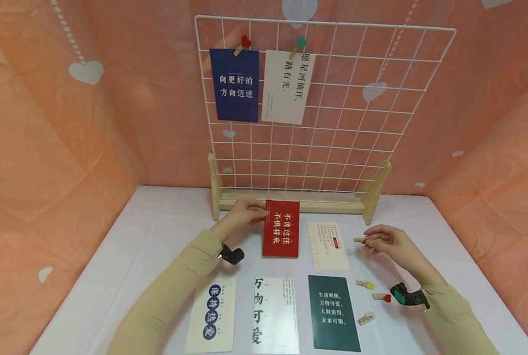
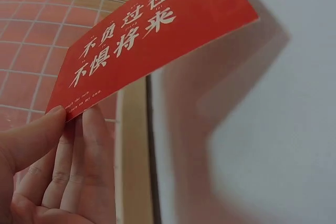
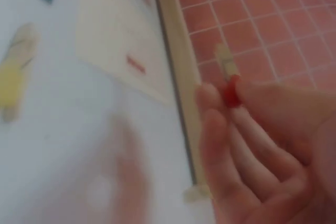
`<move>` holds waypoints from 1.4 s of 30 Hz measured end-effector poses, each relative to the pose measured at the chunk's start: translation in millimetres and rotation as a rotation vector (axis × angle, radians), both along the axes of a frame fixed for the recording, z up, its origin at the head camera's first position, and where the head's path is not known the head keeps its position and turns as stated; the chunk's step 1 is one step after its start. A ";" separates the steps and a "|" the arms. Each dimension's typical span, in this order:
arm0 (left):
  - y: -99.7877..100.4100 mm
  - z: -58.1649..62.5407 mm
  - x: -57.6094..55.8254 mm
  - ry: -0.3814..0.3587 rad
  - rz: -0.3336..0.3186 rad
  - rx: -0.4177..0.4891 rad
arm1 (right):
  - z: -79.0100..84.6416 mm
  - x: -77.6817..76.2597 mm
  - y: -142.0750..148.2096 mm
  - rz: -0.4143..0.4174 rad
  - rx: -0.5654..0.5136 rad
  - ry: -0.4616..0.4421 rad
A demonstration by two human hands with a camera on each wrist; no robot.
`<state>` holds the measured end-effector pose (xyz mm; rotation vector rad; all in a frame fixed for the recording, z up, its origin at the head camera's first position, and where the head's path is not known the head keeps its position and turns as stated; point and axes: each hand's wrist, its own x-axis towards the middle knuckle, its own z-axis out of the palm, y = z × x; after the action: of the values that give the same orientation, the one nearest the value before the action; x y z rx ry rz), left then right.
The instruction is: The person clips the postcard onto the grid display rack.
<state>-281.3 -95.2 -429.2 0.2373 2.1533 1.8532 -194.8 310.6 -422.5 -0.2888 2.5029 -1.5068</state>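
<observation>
My left hand [image 1: 248, 212] pinches a red card [image 1: 281, 229] with white lettering by its left edge. In the left wrist view the thumb lies on the card's face [image 2: 131, 35], and the card is lifted off the table. On the right, my right hand [image 1: 390, 242] pinches a small wooden clothespin [image 1: 359, 240] with a red heart, partly hidden by the fingers. The right wrist view shows the clothespin [image 3: 229, 74] blurred between thumb and fingers. Behind both hands stands a white wire grid rack [image 1: 334, 113]. A navy card [image 1: 236, 106] and a cream card [image 1: 283, 101] hang clipped on it.
A beige card [image 1: 328, 246] lies between the hands. Nearer lie a card with blue circles [image 1: 197, 325], a white card [image 1: 277, 320] and a dark green card [image 1: 334, 335]. Several clothespins [image 1: 366, 319] lie at the right. The rack's wooden base [image 1: 334, 206] borders the table's back.
</observation>
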 end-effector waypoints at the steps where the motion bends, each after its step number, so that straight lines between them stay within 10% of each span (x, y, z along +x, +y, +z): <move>1: 0.6 1.9 -0.2 0.000 0.001 0.010 | 1.9 -1.8 -1.6 -0.003 -0.006 0.003; 42: 31.5 91.6 -6.9 0.088 0.006 0.190 | 84.3 -43.2 -38.5 0.034 -0.275 0.107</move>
<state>-288.2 -63.7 -337.6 0.3598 2.0353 2.0887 -238.0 272.1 -338.3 -0.4635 2.3500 -1.8686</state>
